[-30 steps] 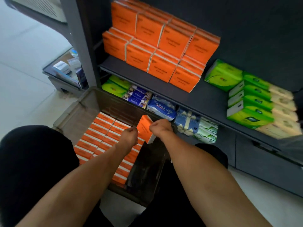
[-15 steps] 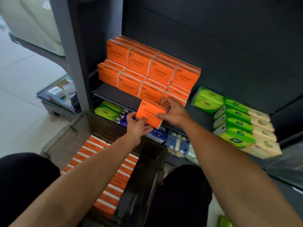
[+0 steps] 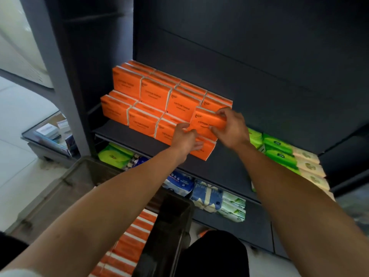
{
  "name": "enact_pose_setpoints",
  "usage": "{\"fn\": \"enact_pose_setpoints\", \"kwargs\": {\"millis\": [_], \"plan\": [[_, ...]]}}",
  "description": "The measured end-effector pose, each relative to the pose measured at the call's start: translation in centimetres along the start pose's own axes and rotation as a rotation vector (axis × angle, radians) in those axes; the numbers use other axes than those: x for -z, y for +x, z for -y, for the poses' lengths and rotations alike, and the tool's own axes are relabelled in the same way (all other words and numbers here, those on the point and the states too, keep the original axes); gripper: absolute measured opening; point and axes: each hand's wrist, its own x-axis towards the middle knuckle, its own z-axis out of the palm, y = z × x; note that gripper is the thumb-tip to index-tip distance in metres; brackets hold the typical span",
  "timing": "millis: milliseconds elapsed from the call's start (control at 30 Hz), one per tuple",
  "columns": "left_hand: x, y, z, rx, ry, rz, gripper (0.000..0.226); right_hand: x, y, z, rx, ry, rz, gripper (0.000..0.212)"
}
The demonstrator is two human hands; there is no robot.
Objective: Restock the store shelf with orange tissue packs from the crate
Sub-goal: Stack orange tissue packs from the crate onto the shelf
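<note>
Fingers (image 3: 216,130) of the right hand (image 3: 231,127) curled round the right end of an orange tissue pack (image 3: 205,123), thumb under, the rest over its top edge. Fingers (image 3: 182,125) of the left hand (image 3: 184,138) bent against the pack's lower left edge, gripping from that side. Held upright at the right end of the front row, on top of another orange pack (image 3: 203,149) standing on the shelf.

Dark shelf unit (image 3: 259,76) filling most of the view, tall back panel behind. Middle shelf board (image 3: 123,134) carrying the stacked orange packs (image 3: 139,100): a back row two high, a front row one high, faces toward the camera, tight against one another. Green tissue packs (image 3: 279,148) just right of the hands on the same board, pale packs (image 3: 309,166) beside them.

Grey crate (image 3: 65,186) on the floor below, near the lower shelf, with rows of orange packs (image 3: 129,242) lying flat inside, partly hidden by the left forearm. Lower shelf holding a green pack (image 3: 113,156) at the left, then blue and white packs (image 3: 207,196) and light green ones (image 3: 233,208). Low glass-topped stand (image 3: 48,134) at the far left with small boxes on it, too blurred to read.
</note>
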Motion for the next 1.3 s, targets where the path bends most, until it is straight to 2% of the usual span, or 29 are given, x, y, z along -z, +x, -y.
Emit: {"fn": "enact_pose_setpoints", "kwargs": {"millis": [300,500,767,1167,1233,1300], "plan": [[-2.5,4.2,-1.2,0.046,0.152,-0.005,0.051,-2.8,2.0,-2.7,-0.125,-0.039,-0.047,0.047],[-2.2,5.4,-0.8,-0.033,0.171,-0.036,0.053,-3.7,3.4,-2.6,-0.135,-0.071,-0.099,0.049],[-2.7,4.6,-1.4,-0.11,0.228,0.068,0.047,-4.4,2.9,-2.5,-0.123,-0.022,-0.169,0.043],[-2.2,2.7,-2.2,-0.075,0.338,0.133,0.05,-3.5,1.2,-0.4,-0.216,-0.083,-0.119,0.075],[-1.9,1.8,-2.5,-0.104,0.334,0.121,0.046,-3.0,0.7,0.8,-0.237,-0.072,-0.167,0.07],[-1.3,0.8,-2.7,-0.146,0.339,0.089,0.038,-2.7,0.1,2.1,-0.215,-0.024,-0.207,0.053]]}}
